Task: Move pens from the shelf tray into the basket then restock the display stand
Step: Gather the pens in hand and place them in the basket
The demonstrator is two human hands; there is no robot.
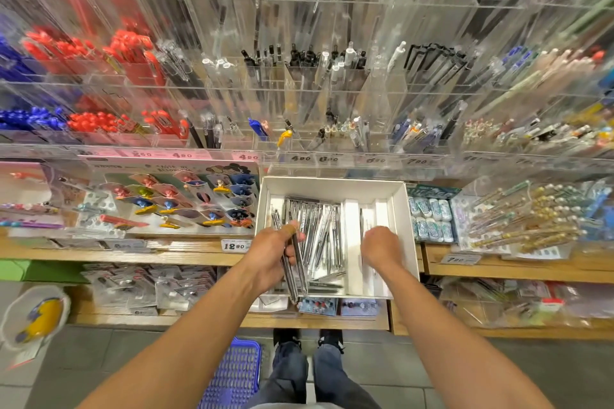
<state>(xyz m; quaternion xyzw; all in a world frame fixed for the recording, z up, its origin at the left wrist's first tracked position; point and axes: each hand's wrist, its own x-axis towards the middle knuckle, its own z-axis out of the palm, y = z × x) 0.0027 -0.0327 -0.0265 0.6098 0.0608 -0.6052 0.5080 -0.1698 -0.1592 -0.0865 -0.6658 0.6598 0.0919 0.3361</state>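
A white shelf tray (pixel 403 209) sits on the wooden shelf at centre, with several silver pens (pixel 324 236) lying in its left half. My left hand (pixel 277 251) grips a small bundle of those silver pens (pixel 297 279) over the tray's left front corner. My right hand (pixel 382 247) reaches down into the tray's right side, its fingers curled downward and hidden from view, so what they touch is unclear. A blue plastic basket (pixel 234 372) stands on the floor below, left of my feet. The clear acrylic display stand (pixel 332 83) rises behind the tray, its slots filled with pens.
Red and blue pens (pixel 89 119) fill the stand's left slots. Carded clips (pixel 186 202) lie left of the tray, erasers (pixel 430 216) and gold-topped pens (pixel 531 219) to the right. A lower wooden shelf (pixel 232 320) holds packaged goods. Grey floor lies underfoot.
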